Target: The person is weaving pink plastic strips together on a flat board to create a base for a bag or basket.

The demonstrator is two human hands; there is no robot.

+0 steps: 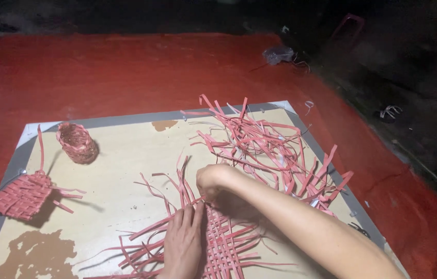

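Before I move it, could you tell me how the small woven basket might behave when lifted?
The basket is probably light, being woven of thin pink strips. It lies on its side on the board, so a push may roll it. Its open weave likely squashes easily.

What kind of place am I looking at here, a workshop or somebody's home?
Probably an informal floor-level craft spot, not a fitted workshop. A flat board lies on a red floor, with a loose pile of pink strips, a small woven basket, and both hands on a half-woven mat.
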